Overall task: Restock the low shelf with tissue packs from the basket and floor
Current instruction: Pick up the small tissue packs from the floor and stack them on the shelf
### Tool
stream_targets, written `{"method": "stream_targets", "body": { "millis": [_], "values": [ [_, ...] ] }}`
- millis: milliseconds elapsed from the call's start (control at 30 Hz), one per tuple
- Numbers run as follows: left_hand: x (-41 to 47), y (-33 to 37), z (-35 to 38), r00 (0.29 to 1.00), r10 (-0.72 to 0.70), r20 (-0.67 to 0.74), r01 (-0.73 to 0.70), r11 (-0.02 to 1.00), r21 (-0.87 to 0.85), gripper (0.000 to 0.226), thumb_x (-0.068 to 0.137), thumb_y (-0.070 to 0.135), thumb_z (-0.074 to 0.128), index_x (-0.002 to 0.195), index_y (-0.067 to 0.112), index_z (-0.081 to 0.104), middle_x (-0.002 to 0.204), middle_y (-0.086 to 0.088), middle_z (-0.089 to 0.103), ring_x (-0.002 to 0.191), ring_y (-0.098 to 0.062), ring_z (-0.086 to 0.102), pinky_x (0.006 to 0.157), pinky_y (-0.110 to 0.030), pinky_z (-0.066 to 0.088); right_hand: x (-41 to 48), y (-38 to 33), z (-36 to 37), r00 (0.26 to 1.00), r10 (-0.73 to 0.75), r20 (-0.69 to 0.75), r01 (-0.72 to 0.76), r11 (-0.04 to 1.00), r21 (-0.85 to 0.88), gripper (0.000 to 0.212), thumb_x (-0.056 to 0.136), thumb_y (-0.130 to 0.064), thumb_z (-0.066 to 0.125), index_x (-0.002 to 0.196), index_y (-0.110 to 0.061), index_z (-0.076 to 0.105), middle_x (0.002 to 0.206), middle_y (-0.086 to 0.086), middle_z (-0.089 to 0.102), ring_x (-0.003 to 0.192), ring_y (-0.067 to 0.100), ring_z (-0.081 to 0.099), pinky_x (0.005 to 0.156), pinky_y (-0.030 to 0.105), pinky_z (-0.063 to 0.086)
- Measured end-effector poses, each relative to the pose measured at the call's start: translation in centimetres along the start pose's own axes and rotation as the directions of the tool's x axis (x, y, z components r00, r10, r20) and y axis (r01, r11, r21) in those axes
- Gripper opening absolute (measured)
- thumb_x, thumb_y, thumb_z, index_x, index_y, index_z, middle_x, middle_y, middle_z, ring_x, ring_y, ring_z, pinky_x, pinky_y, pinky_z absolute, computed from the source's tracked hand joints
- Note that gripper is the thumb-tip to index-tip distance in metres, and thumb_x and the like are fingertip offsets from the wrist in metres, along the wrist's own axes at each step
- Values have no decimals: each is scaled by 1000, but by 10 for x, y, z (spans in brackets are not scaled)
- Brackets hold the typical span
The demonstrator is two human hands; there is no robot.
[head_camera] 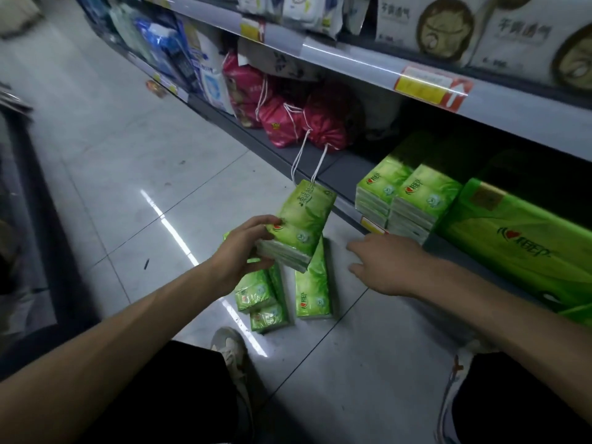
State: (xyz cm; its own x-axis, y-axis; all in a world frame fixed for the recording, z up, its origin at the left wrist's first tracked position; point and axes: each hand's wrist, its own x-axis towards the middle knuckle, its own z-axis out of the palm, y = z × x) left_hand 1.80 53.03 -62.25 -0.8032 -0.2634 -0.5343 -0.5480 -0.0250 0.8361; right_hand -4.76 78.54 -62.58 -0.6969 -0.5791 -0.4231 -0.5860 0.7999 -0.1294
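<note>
Above the floor, just off the low shelf's [336, 165] edge, you are gripping a tissue pack [298, 225] by one end in your left hand [243, 251]. That end-on hold is risking a slip, I judge, given the glossy wrap. The pack is showing green, leaf-printed film. Your right hand [384, 267] is hovering open-fingered beside the floor packs [312, 283].

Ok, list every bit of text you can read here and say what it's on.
"心相印": on the big green pack on the low shelf; same logo, smaller, on the stacked green packs.
Four large characters on the white packs above: too blurred to read.
Print on the tissue pack held in the left hand: blurred.
Price tags: unreadable.
</note>
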Motion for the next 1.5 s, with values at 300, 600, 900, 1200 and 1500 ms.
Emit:
{"method": "stream_targets", "body": {
  "millis": [300, 600, 900, 1200, 1500],
  "values": [
    [0, -4, 10, 997, -74, 23, 77, 972, -221, 50, 82, 13, 71, 129, 23, 57, 111, -15, 50, 84, -24, 57, 70, -33, 55, 7, -8, 1, 990, 124, 66, -140, 817, 560, 53, 101, -63, 39, 119, -21, 65, 119, 2, 66, 113, 26, 60, 96, 37, 49],
    [-1, 1, 7, 995, -61, 84, 85, 944, -318, 28, 87, 12, 62, 60, 17, 66, 68, -7, 49, 65, -20, 54, 73, -32, 48, 11, -12, -8, 932, 109, 345, -332, -122, 935, 57, 85, -54, 75, 118, -12, 57, 113, 23, 74, 99, 36, 76, 87, 49, 62],
    [-2, -2, 15, 979, -121, 161, 177, 899, -401, 11, 78, 21, 53, 87, 16, 47, 81, -9, 52, 68, -23, 58, 75, -36, 53, 16, -18, -15, 974, 154, 167, -122, -265, 957, 38, 84, -26, 82, 117, -8, 72, 108, 11, 79, 103, 26, 75, 93, 40, 61],
    [-5, -1, 29, 967, -114, 230, 210, 867, -452, 33, 98, 44, 56, 111, 15, 66, 89, -12, 64, 68, -20, 61, 54, -25, 52, 9, -34, -22, 957, 290, -8, 34, -84, 996, 30, 92, -31, 75, 110, -10, 64, 104, 14, 75, 83, 29, 78, 78, 40, 64],
    [6, 3, 6, 938, -188, 290, 342, 628, -700, 32, 97, 23, 30, 98, 11, 60, 72, -6, 50, 42, -9, 44, 37, -14, 37, 9, -21, -26, 939, 318, 134, -124, -51, 991, 23, 98, -8, 60, 120, -5, 66, 89, 9, 72, 81, 25, 72, 68, 27, 59]
  ]
}}
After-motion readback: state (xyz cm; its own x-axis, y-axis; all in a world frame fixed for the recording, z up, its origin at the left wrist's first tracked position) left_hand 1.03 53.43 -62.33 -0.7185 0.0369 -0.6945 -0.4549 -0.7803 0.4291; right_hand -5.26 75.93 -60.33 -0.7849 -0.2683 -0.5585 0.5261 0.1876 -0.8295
